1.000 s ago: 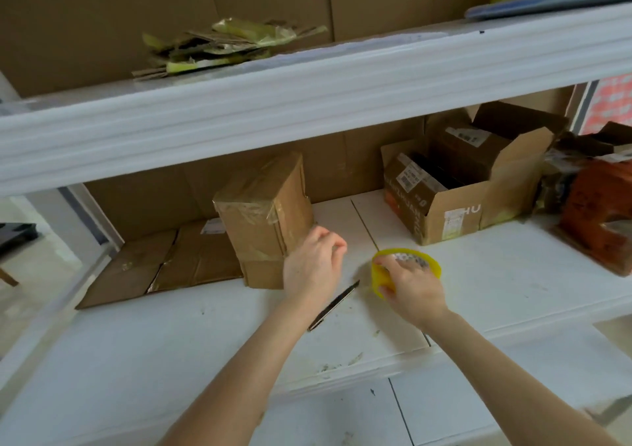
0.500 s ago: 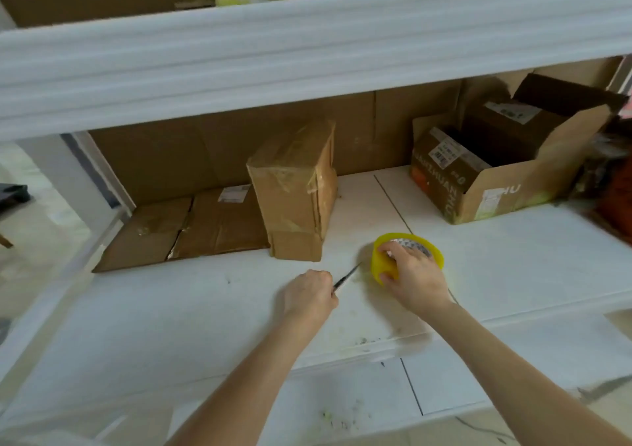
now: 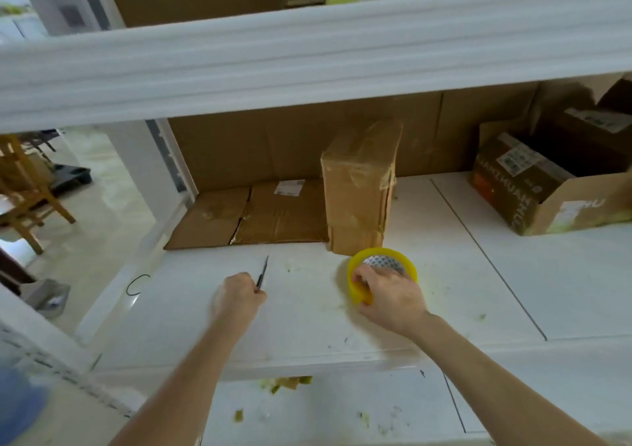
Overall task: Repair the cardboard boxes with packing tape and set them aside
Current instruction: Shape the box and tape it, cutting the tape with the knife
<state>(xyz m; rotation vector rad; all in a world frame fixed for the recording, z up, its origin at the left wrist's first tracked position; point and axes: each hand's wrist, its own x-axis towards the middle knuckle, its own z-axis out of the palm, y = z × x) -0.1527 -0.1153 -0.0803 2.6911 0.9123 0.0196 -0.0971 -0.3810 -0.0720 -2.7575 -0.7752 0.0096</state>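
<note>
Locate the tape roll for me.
Head view, right of centre: tape roll on the white shelf, gripped by the right hand, just before the upright taped box.

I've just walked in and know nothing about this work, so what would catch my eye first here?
The bright yellow tape roll near the middle of the white shelf, gripped by the right hand. To its left, the left hand holds a thin dark blade pointing away from the person. Behind the roll stands an upright tape-wrapped box, with flattened cardboard lying to its left.
</note>
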